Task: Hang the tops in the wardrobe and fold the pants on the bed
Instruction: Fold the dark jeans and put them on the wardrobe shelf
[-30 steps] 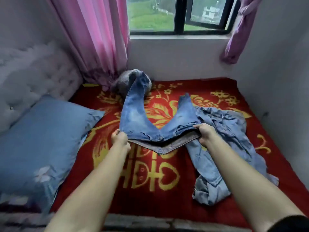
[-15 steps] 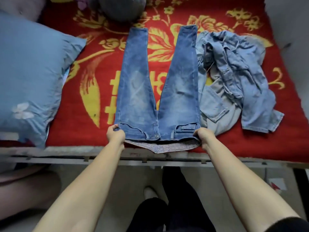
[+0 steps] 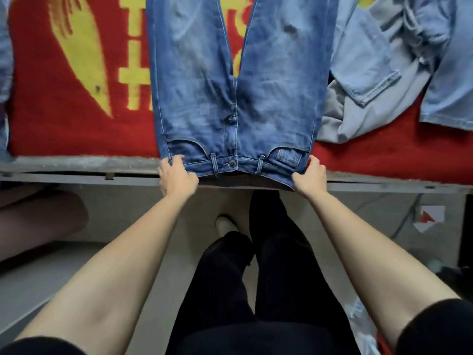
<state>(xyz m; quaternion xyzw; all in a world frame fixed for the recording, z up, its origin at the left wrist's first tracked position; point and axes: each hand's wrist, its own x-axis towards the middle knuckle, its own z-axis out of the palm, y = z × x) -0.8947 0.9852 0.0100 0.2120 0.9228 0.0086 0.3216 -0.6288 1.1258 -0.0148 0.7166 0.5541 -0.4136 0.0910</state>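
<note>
Nearest you: your legs in black trousers [image 3: 256, 290], one pale shoe [image 3: 224, 223] on the light floor, and both bare forearms reaching forward from black sleeves. Your left hand [image 3: 178, 175] is clamped on the left corner of the jeans [image 3: 230, 98] waistband, fingers curled over the top edge. Your right hand [image 3: 309, 175] is clamped the same way on the right corner. The jeans lie front up on the bed [image 3: 76, 172]. The waistband sits at the near edge and hangs slightly over the grey frame rail, pulled straight between your hands. Fly, belt loops and the metal waist button [image 3: 232, 163] face up; any stamp on the button is too small to read. The legs run away from you in a narrow V and leave the frame at the top. Under them is a red blanket [image 3: 51, 111] with yellow woven characters, half covered by denim and cropped, so not readable. On your right a pale denim garment [image 3: 371, 60] lies crumpled on the blanket, touching the jeans' right leg. A blue pillow [image 3: 3, 60] shows at the far left edge. On the floor to the right is a white paper scrap [image 3: 427, 217] with a red mark, too blurred to read.
</note>
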